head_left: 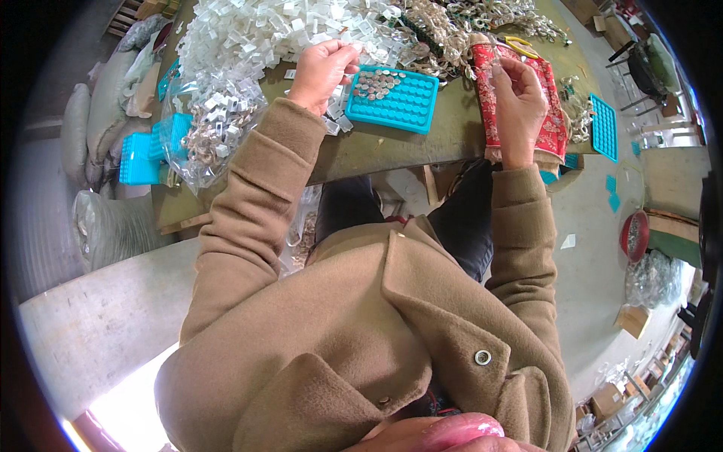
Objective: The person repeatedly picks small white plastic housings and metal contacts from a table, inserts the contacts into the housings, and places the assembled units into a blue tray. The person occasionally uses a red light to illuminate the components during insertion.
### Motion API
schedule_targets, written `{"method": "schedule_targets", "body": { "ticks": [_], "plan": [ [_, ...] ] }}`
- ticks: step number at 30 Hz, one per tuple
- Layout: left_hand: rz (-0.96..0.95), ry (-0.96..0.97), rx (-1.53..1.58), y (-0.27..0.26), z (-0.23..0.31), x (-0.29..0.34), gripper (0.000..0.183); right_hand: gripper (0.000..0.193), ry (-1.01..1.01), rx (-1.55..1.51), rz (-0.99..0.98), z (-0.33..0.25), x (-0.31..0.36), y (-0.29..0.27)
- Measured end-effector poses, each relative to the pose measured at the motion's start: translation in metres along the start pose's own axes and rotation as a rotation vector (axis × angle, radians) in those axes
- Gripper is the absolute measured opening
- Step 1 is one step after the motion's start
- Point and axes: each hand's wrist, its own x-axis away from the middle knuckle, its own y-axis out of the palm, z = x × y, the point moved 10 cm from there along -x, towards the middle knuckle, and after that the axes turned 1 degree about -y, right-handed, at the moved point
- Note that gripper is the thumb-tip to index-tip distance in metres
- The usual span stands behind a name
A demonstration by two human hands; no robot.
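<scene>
Over red cloth (556, 120), the right hand (523, 109) is held, fingertips close, any grip unclear. Leftward, the blue tray (393, 113) is laid, long axis crosswise, right end nearer; beside it, the left hand (322, 74) is curled, any grip hidden.

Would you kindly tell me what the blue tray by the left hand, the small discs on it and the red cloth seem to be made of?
Blue tray: probably moulded plastic, slightly glossy, given its even colour and regular round recesses.
Small discs: perhaps metal or shiny plastic; their silvery glints leave it open.
Red cloth: apparently matt fabric, given its soft-looking, floral-printed surface.
</scene>
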Motion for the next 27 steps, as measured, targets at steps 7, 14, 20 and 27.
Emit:
{"method": "schedule_targets", "body": {
  "ticks": [7,14,20,27],
  "plan": [
    [0.202,0.420,-0.113,0.005,0.056,0.047,0.031,0.015,0.124,-0.259,-0.299,-0.032,0.042,0.044],
    [-0.209,0.255,-0.009,0.087,0.041,0.109,0.042,0.014,0.303,-0.482,-0.390,-0.035,0.073,0.063],
    [0.050,0.526,-0.339,0.075,0.051,0.132,0.012,0.016,0.461,-0.770,-0.244,-0.019,0.096,0.065],
    [-0.049,0.261,0.197,0.068,0.020,0.133,0.005,0.020,0.612,-0.839,-0.270,-0.014,0.120,0.077]
  ]
}}
